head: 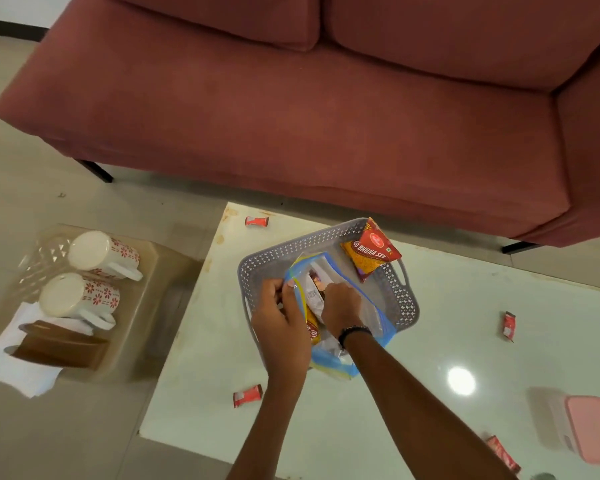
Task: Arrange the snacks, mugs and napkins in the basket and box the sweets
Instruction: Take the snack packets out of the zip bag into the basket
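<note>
A grey perforated basket (284, 247) stands on the white table (326, 417). In it leans a red and orange snack packet (374, 252), and a clear zip bag (373, 308) with blue and yellow edges holds more packets. My left hand (279, 323) pinches the bag's left rim. My right hand (342, 308) reaches into the bag's mouth, fingers closed on something inside that I cannot make out. Red wrapped sweets lie on the table, one at the back (257, 221), one at the front (247, 395), one on the right (509, 325). A pink box (591, 431) sits at the right.
Left of the table a clear tray (146, 271) on the floor holds two floral mugs (101, 254) (77, 297) upside down, white napkins (18, 368) and a brown holder (59, 344). A dark red sofa (309, 116) stands behind the table. Another sweet (503, 453) lies near the pink box.
</note>
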{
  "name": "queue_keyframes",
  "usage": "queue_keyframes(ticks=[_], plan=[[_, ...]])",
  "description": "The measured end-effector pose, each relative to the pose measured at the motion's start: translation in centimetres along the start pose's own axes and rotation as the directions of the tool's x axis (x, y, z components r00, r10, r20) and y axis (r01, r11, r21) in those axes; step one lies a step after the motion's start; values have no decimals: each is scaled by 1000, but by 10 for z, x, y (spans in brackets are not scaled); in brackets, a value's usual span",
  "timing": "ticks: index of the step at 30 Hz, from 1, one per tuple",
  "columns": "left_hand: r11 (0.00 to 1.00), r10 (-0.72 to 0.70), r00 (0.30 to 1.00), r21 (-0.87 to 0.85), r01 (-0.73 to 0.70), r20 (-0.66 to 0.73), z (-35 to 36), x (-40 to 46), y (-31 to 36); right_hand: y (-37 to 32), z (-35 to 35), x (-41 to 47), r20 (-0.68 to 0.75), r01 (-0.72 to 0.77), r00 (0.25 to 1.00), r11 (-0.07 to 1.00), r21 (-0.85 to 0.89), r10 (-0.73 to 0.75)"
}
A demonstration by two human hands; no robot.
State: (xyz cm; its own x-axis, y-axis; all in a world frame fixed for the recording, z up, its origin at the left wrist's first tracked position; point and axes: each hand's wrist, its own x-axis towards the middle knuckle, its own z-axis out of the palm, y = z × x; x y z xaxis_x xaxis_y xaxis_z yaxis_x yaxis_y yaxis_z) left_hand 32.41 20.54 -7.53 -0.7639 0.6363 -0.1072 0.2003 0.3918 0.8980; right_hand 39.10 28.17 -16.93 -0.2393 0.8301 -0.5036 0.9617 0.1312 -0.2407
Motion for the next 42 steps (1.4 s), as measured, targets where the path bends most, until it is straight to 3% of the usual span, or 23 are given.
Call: queue_keyframes(ticks=[5, 10, 15, 19, 25, 28, 34, 38, 42], plan=[[1000, -9, 1000, -19, 9, -18, -2, -1, -4, -5, -6, -11, -121, 19, 993, 992, 122, -4], [999, -18, 1000, -32, 17, -23, -7, 5, -5, -13, -44, -41, -319, 125, 937, 989, -74, -142], [998, -46, 998, -37, 44, -51, -13, 18, -2, -8, -96, -97, -496, 198, 821, 956, -217, -283], [996, -69, 997, -54, 67, -18, -15, 22, 4, 4, -126, -127, -530, 448, 711, 878, -167, -463], [997, -78, 997, -29, 78, 8, -13, 21, 9, 25, -167, -154, -551, 641, 603, 761, -96, -577], [997, -79, 997, -20, 80, 11, -11, 21, 11, 38, -190, -161, -610, 663, 558, 744, -79, -562], [997, -79, 997, 9, 79, 0, -6, 22, 12, 66, -232, -165, -702, 591, 449, 773, -231, -553], [998, -64, 998, 21, 63, 6, -3, 16, 12, 96, -223, -133, -693, 554, 469, 794, -252, -547], [999, -43, 999, 15, 43, 12, -1, 11, 15, 118, -170, -77, -562, 560, 608, 804, -198, -561]])
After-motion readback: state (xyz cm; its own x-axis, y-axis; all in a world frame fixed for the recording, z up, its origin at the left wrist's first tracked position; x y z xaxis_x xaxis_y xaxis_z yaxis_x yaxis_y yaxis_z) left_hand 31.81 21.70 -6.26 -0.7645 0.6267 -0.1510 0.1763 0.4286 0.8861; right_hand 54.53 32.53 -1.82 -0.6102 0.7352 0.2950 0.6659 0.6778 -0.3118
